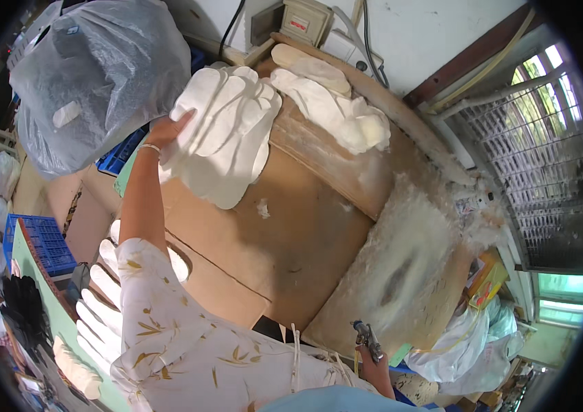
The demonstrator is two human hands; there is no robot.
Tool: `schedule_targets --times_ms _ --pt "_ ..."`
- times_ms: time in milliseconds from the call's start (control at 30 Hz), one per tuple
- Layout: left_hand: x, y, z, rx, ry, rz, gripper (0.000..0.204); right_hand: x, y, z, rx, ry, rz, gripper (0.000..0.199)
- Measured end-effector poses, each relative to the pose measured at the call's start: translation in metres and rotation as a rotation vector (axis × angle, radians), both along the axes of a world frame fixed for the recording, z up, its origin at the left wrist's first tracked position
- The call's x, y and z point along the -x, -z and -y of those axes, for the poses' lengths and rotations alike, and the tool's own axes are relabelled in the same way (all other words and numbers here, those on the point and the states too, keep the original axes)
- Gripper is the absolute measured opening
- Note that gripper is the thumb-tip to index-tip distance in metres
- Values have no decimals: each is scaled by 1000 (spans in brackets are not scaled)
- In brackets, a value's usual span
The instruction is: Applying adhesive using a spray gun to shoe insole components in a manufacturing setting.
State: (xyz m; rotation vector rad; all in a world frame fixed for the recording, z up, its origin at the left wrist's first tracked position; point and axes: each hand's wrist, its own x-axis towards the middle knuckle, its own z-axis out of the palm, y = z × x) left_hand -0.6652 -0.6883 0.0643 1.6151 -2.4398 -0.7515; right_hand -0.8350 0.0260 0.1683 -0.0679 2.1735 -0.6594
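My left hand (166, 130) reaches to the far left of the cardboard work surface (291, 226). Its fingers are closed on the edge of a white insole-shaped piece at the side of a loose, overlapping pile of white insoles (226, 137). Part of the fingers is hidden against the pile. Low on the right, my right hand (376, 374) grips a small metal spray gun (367, 340), its nozzle end pointing away from me. More white pieces (332, 96) lie heaped to the right of the pile, along the back edge.
A big grey plastic bag (99, 75) bulges at the upper left beside a blue crate (41, 244). More insoles (102, 302) lie in a row left of my sleeve. A residue-coated board (401, 268) lies at right, near a dusty window grille (531, 158) and plastic bags (456, 350).
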Motion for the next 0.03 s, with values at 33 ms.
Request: schedule_targets --times_ms 33 --pt "4 -1 -5 147 96 143 108 0 4 0 33 15 18 23"
